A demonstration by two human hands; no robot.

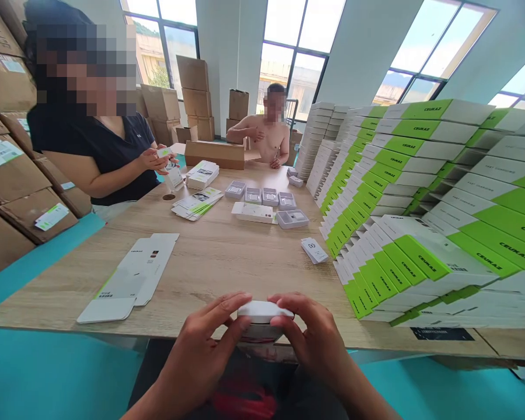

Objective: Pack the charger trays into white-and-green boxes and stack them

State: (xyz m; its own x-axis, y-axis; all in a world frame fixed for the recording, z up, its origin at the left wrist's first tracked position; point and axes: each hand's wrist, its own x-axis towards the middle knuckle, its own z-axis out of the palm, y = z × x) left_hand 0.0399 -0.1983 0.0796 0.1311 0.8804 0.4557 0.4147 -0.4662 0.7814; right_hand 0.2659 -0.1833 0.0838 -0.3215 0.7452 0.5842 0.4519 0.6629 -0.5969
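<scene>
Both of my hands are closed around a small white box (262, 312) at the table's front edge. My left hand (214, 329) grips its left end between thumb and fingers, and my right hand (308, 326) pinches the right end. The box's lower part is in shadow and its contents cannot be made out. To the left lies a flattened white carton (135, 271) with green print. Beyond my hands, to the right, a small stack of white cards (314, 251) rests on the table.
Tall stacks of white-and-green boxes (389, 169) fill the table's right side. Clear plastic trays (292, 218), a white box (254, 212) and flat cartons (196, 202) lie mid-table. An open cardboard box (214, 156) stands at the back. Two people (114, 149) are at the far sides.
</scene>
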